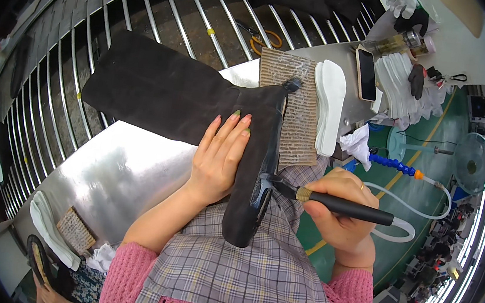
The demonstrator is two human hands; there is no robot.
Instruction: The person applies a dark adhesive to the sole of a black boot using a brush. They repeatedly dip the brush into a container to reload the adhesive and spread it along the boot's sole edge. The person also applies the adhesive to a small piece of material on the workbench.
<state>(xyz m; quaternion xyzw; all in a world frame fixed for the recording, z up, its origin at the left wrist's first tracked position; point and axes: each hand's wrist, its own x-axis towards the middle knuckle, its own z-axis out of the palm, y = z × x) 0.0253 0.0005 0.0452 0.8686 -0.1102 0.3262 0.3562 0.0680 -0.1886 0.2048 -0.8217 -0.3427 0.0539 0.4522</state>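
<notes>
A tall dark brown suede boot (pixel 171 94) lies across a shiny metal table (pixel 116 174), its sole edge turned toward me. My left hand (pixel 219 155) presses flat on the boot's foot part, fingers spread. My right hand (pixel 342 212) grips a black-handled brush tool (pixel 331 203) with a clear hose trailing from its end. The brush tip touches the glossy edge of the boot's sole (pixel 262 192). A plaid apron (pixel 242 264) covers my lap under the boot.
A ribbed cardboard sheet (pixel 300 107) and stacked white insoles (pixel 330 101) lie beyond the boot. Further right are a phone (pixel 367 73), a bottle (pixel 404 43) and gloves. Curved metal rack bars (pixel 151 6) run behind the table. A fan (pixel 472 161) stands on the green floor.
</notes>
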